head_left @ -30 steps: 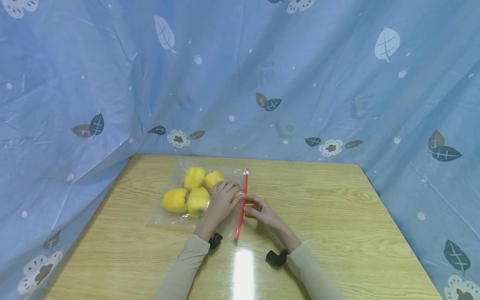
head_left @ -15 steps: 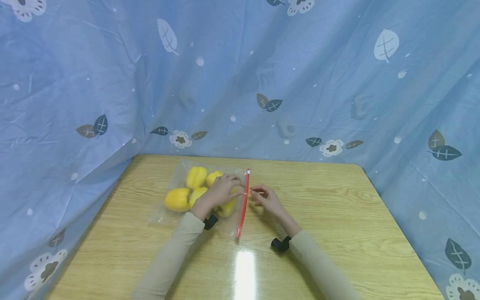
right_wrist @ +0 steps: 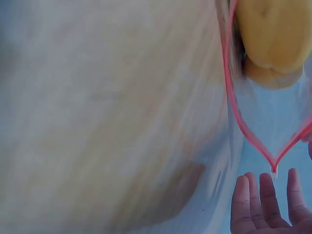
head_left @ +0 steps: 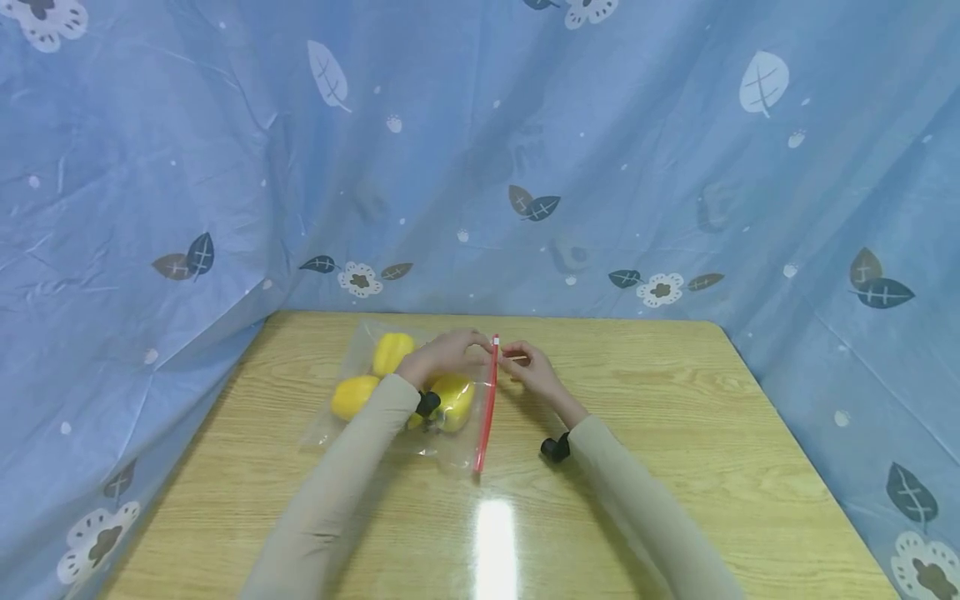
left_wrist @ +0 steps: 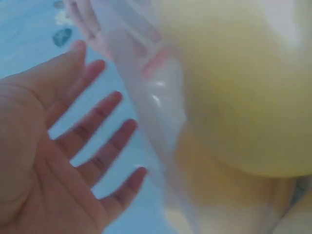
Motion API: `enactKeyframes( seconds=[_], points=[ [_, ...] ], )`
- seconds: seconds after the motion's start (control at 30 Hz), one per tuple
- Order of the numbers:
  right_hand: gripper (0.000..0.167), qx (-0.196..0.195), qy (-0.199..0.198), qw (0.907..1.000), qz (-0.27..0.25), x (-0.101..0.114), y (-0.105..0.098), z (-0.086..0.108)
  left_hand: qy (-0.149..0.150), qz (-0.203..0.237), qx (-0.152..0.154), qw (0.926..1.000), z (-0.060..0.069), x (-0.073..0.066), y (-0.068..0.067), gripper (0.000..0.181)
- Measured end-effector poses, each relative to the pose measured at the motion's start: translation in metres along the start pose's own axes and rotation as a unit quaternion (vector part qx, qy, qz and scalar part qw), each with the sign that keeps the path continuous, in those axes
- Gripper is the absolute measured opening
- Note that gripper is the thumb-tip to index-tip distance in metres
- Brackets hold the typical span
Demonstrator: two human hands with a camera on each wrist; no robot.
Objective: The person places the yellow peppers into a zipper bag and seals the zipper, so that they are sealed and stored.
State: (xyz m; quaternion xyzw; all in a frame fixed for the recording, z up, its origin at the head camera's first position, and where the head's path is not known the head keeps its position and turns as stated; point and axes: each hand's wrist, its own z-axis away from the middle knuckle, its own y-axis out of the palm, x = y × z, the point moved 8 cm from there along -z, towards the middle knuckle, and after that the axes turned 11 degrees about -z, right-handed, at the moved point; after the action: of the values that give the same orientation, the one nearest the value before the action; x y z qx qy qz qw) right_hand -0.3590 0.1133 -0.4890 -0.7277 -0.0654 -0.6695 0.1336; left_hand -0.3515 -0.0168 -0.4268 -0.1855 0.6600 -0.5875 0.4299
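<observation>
A clear zip bag [head_left: 450, 454] with a red seal [head_left: 487, 410] lies on the table, holding several yellow bell peppers [head_left: 453, 402]. My left hand [head_left: 450, 350] reaches over the bag to the seal's far end; its forearm covers some peppers. In the left wrist view, the left hand [left_wrist: 63, 146] has spread, relaxed fingers beside the film, and a pepper [left_wrist: 253, 87] looms large. My right hand [head_left: 528, 367] is just right of the seal's far end. In the right wrist view, its fingers [right_wrist: 268, 202] stand fairly straight around a small white slider [right_wrist: 274, 170] where the red strips meet.
The bag rests on a wooden table [head_left: 637, 400], left of its middle. A blue patterned curtain [head_left: 465, 167] hangs behind and at both sides. Small black devices [head_left: 556, 448] sit at the wrists. A bright light reflection lies near the front.
Both hands have moved away from me along the red seal, from its middle to its far end. The right hand has let go of the seal's middle. The bag has barely shifted.
</observation>
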Motion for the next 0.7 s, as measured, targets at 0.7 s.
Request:
enactKeyframes(
  seconds=[0.7],
  points=[
    [0.033,-0.095,0.012,0.9899,-0.104,-0.01,0.005,-0.032,-0.036,0.059,0.064,0.9955,-0.042,0.019,0.006,0.033]
  ],
)
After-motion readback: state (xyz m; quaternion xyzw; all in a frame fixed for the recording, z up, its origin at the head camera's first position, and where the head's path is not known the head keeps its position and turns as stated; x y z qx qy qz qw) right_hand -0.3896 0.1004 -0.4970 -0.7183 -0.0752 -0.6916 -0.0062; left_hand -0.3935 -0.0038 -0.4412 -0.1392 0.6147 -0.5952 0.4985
